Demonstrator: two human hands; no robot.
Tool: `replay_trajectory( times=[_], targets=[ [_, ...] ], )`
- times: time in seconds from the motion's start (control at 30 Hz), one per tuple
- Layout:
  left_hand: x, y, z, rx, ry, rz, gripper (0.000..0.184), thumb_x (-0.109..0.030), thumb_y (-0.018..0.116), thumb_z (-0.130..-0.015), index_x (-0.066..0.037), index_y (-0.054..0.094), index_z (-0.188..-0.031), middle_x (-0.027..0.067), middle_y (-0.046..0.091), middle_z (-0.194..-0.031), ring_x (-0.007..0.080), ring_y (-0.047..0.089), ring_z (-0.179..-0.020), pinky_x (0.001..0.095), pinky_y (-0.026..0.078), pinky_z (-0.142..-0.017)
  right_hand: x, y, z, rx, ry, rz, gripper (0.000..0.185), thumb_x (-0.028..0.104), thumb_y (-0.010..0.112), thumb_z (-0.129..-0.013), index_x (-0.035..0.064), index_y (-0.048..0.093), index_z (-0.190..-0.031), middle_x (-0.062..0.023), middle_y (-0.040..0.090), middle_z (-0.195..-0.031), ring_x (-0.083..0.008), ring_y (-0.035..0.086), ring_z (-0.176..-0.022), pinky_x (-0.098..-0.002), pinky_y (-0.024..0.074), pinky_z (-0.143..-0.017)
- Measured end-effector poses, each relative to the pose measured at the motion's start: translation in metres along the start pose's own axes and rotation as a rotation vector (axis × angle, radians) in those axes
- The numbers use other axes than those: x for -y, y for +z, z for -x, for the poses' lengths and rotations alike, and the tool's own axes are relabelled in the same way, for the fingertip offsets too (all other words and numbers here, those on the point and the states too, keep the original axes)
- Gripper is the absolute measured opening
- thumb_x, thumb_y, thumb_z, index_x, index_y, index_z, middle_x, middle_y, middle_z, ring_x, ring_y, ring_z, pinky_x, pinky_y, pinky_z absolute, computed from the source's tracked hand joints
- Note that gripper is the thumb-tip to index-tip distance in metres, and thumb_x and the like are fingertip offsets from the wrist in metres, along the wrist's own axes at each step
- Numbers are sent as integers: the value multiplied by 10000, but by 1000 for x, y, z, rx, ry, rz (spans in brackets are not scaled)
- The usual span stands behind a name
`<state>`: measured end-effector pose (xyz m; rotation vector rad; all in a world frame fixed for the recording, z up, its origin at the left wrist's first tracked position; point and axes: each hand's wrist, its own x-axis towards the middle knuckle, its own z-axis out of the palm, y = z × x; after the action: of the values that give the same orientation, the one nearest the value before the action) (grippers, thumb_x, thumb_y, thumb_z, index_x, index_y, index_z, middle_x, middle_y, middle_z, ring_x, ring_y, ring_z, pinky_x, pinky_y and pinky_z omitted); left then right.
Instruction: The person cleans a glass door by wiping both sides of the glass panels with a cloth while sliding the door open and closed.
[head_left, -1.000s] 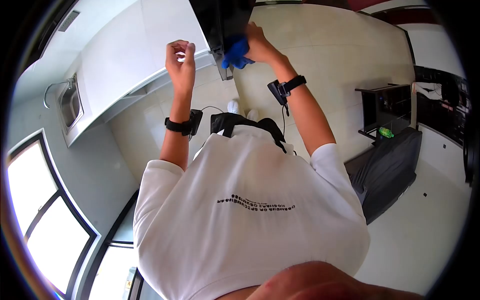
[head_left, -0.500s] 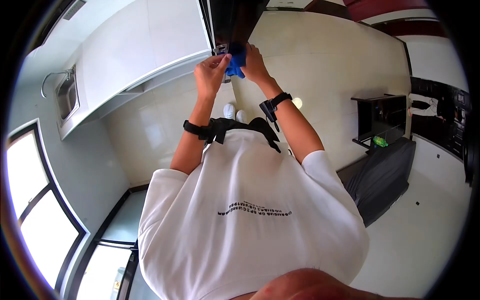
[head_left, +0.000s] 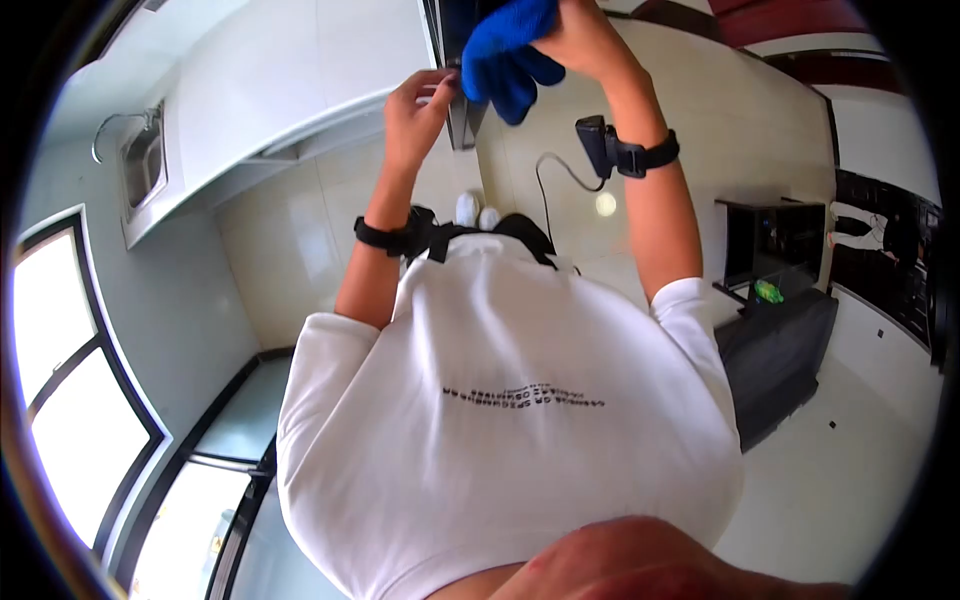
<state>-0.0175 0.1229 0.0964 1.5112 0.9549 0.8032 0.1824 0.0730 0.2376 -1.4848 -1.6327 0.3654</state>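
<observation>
A soft blue cloth (head_left: 510, 65) with finger-like folds hangs from my right hand (head_left: 585, 40), which grips it by its upper right part. The cloth is in front of a dark glossy panel (head_left: 458, 25) at the top of the view. My left hand (head_left: 415, 115) is at the panel's near edge, beside the white counter. Its thumb and forefinger are pinched close together against that edge; what is between them is too small to make out. Below the fingertips a narrow metallic strip (head_left: 462, 128) shows.
A long white counter (head_left: 300, 70) with a sink (head_left: 143, 165) runs along the left. On the right stand a black table (head_left: 760, 240), a green package (head_left: 768, 291) and a dark covered piece of furniture (head_left: 770, 370). A cable (head_left: 545, 190) dangles from my right wrist device.
My right hand has moved right and up toward the camera with the blue cloth, away from my left hand. My left hand stays near the edge, slightly higher, no longer touching the cloth.
</observation>
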Motion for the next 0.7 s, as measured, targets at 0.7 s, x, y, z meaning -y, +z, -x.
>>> replay_trajectory(
  times=[0.7],
  targets=[
    [12, -30, 22, 40, -71, 69, 356, -290, 503, -1029, 31, 626, -1122, 117, 716, -945, 188, 697, -744, 306, 546, -673, -36, 43, 35, -242, 152, 176, 365, 178, 739, -828, -19, 615, -1109, -232, 671, -906, -382, 660, -808, -394, 520, -716]
  ],
)
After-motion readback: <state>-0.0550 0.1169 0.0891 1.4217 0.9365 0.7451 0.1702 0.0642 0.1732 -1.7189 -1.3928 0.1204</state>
